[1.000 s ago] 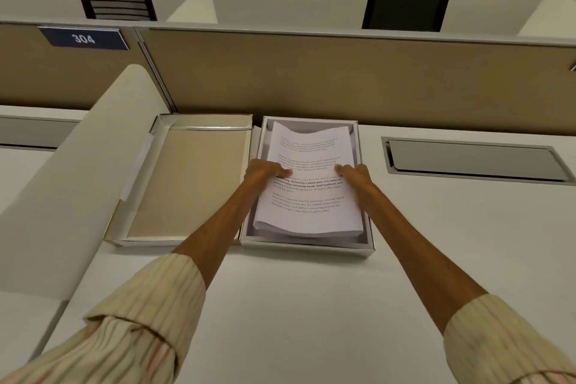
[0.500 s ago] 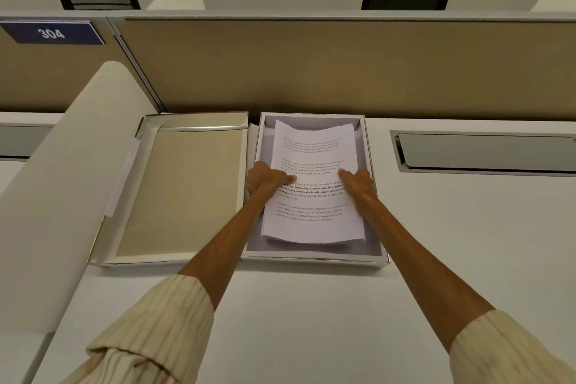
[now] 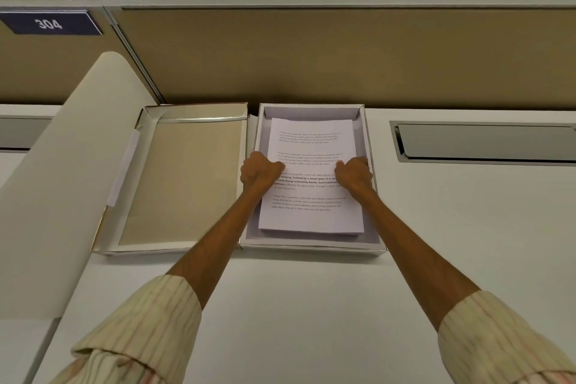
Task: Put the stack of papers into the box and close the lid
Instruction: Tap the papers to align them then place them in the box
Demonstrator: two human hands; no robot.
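Observation:
A white stack of printed papers (image 3: 311,218) lies flat inside the open white box (image 3: 311,248) on the desk. My left hand (image 3: 260,173) curls around the stack's left edge at mid-length, and my right hand (image 3: 353,176) grips the right edge opposite it. Both hands sit inside the box walls, and their fingertips are hidden under the paper. The box's lid (image 3: 187,184) lies open and flat to the left, joined along the box's left wall, its beige inside facing up.
A tan partition wall (image 3: 311,56) rises right behind the box. A white side divider (image 3: 62,181) slants along the lid's left. A grey cable slot (image 3: 486,143) is set into the desk at right. Two dark chairs stand beyond the partition.
The stack has sunk from a bowed, raised position to lying flat in the box. Both hands have slid outward from the top sheet to the stack's side edges.

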